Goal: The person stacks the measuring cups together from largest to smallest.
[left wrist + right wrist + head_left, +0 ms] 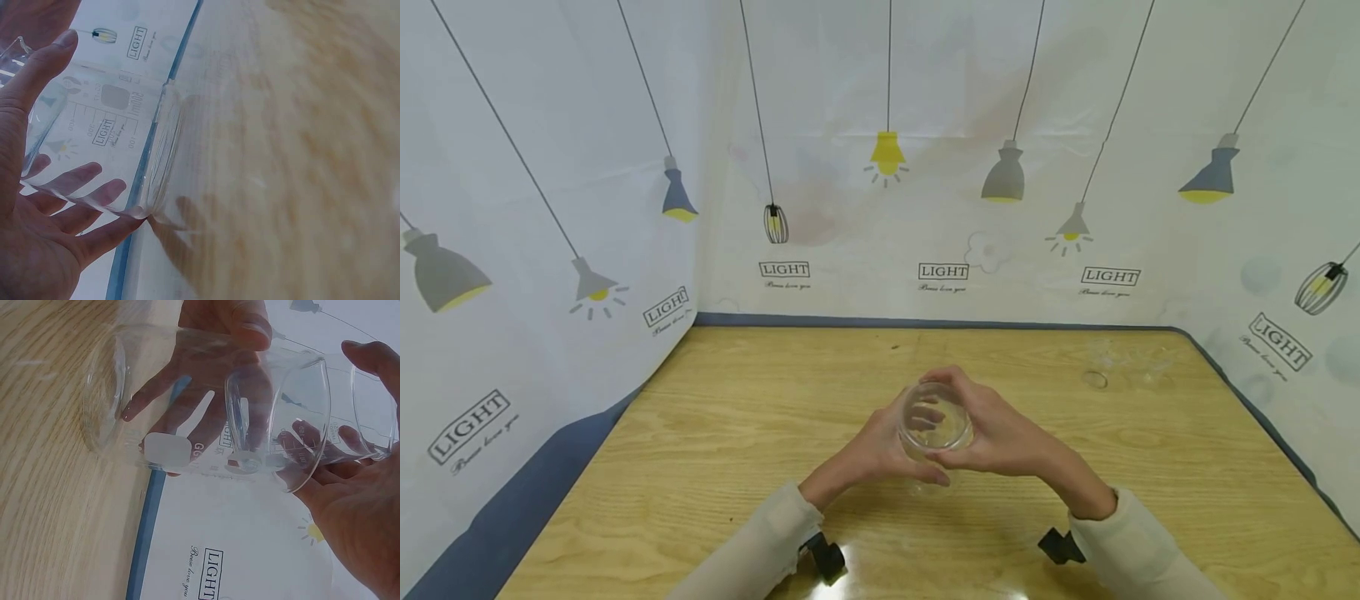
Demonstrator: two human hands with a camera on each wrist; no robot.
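Observation:
Two clear glass beakers are nested one in the other, mid-table. The larger beaker (112,125), with printed markings and a white label patch, stands with its base at the tabletop. My left hand (874,443) holds it, thumb on the near side and fingers spread round the far side. Partway into its mouth sits a smaller beaker (369,406), its bottom inside the larger one's upper part. My right hand (1007,433) grips the smaller beaker near its rim, thumb and fingers on opposite sides. Seen from the head, the smaller beaker's open top faces up and largely covers the larger one.
Clear glassware (1150,367) stands at the back right of the wooden table (760,392), hard to make out. Beside it shows a round rim (1095,380). Printed cloth walls (850,200) enclose the back and both sides. Black wrist mounts (827,558) hang under both sleeves.

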